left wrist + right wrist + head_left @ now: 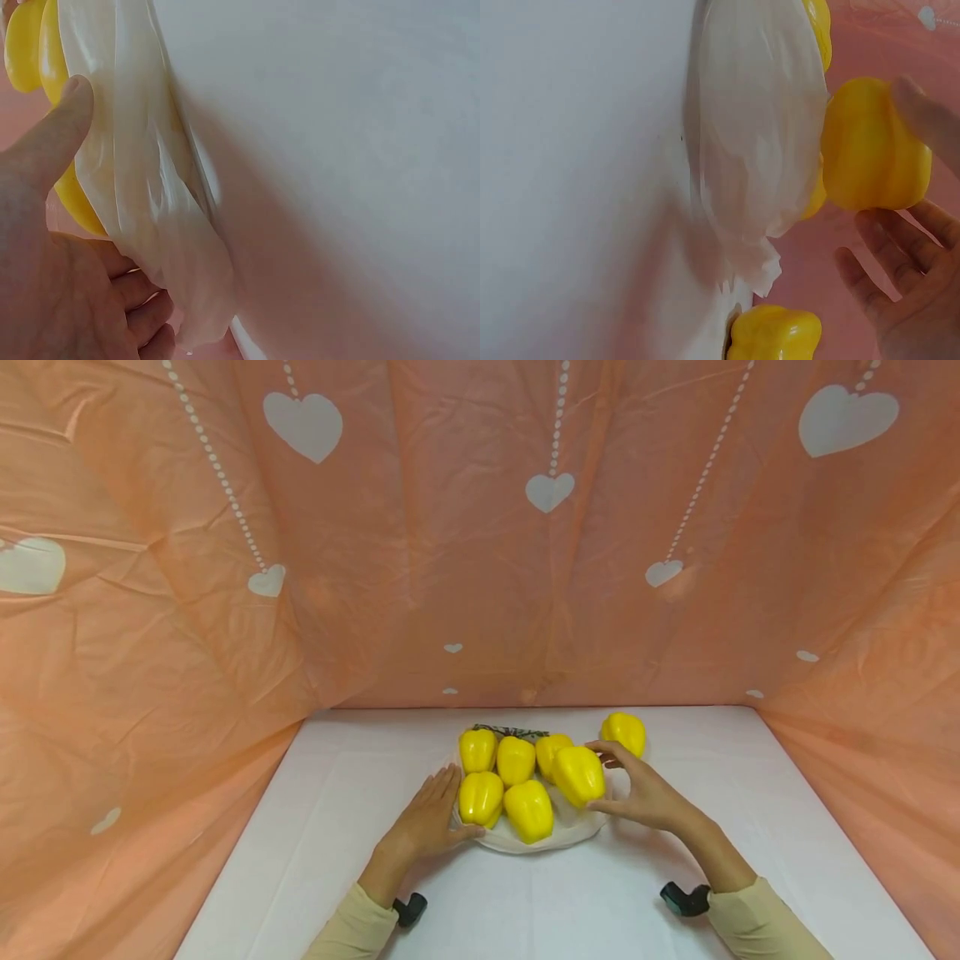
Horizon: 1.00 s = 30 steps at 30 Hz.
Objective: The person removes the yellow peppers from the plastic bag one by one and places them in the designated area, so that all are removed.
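Note:
My right hand [647, 789] pinches a yellow bell pepper [578, 776] between thumb and fingers, over the right end of a whitish plastic bag [570, 841]. In the right wrist view the pepper [874, 146] is beside the bag's rim. Several more yellow bell peppers [528, 812] sit in two rows on the bag, which looks spread over something low that it hides. At the bag's left side rests my left hand [427, 818], its fingers extended along the side and its thumb at the front edge. The left wrist view shows the thumb touching the bag [135, 150].
Another yellow bell pepper [622, 732] lies on the white table [360, 768] behind my right hand. A dark-patterned strip [512, 732] shows at the back of the bag. Orange curtains [480, 568] with white hearts enclose the table at the back and both sides.

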Motion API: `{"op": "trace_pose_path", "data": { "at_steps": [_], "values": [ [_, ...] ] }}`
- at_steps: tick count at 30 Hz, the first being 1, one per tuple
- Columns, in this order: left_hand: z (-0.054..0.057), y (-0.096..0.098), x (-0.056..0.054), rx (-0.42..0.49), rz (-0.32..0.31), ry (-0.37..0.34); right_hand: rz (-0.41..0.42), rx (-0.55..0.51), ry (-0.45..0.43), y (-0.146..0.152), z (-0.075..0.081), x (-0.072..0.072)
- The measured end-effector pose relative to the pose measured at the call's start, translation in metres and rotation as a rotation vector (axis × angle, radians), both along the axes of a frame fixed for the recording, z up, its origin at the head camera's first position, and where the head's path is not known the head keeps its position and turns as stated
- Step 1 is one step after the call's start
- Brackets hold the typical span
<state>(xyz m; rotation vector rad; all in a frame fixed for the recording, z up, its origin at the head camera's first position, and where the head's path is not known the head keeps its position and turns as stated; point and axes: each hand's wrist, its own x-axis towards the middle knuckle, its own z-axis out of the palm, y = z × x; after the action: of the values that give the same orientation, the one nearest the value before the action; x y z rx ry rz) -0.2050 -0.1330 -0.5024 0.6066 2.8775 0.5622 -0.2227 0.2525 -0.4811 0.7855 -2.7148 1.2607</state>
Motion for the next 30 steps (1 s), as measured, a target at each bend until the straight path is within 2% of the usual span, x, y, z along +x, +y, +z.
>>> {"op": "trace_pose_path", "data": {
  "at_steps": [14,30],
  "values": [
    [0.001,0.001,0.001,-0.007,-0.001,-0.002,-0.060,-0.017,0.085,0.019,-0.002,0.002],
    [0.001,0.001,0.003,-0.006,0.000,-0.009,-0.139,-0.015,0.182,0.047,0.009,-0.005]
  ]
}}
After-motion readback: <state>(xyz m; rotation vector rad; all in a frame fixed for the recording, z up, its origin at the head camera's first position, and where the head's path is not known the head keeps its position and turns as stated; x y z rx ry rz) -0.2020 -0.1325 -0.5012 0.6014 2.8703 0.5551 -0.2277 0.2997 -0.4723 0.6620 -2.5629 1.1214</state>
